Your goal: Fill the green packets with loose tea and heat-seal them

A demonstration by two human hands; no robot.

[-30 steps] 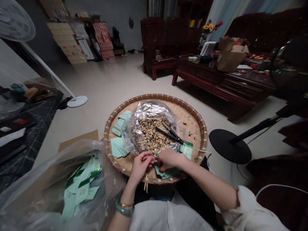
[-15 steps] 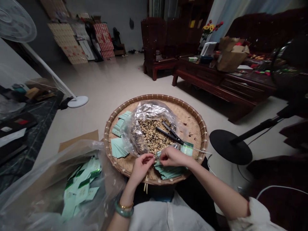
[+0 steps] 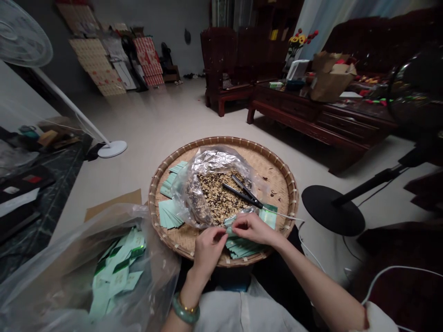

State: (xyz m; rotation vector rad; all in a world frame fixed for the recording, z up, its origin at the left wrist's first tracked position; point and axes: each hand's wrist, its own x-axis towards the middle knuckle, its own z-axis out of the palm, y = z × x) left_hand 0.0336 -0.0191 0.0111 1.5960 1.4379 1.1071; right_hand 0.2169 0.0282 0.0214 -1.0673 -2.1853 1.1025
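Far left, a clear plastic bag (image 3: 117, 272) w/ loose green-and-white packets (image 3: 117, 276) sits beside the tray, on a cardboard sheet (image 3: 112, 205). Your L hand (image 3: 207, 249), jade bangle (image 3: 186, 310) + thin gold bangle (image 3: 188, 307) on the wrist, is over the near rim of the round bamboo tray (image 3: 223, 140). Its fingers (image 3: 216, 236) are curled, narrow, right by the packet in your R hand; can't tell if they're gripping it. Your R hand (image 3: 252, 229) is just to the right, thumb + fingers (image 3: 238, 222) in a narrow pinch on a thin pale-green packet (image 3: 228, 221), which sits above the pale-green stack (image 3: 242, 249) at the tray's near edge. Another stack (image 3: 169, 214) lies left on the tray, by the foil-lined bag (image 3: 211, 161) of dried seed-like mix (image 3: 218, 198), w/ black corded tongs (image 3: 242, 193) resting on top. One more packet (image 3: 268, 216) lies right of your R hand, under the tongs' white cord (image 3: 282, 216). Far right, black fan base (image 3: 332, 210) on the floor.
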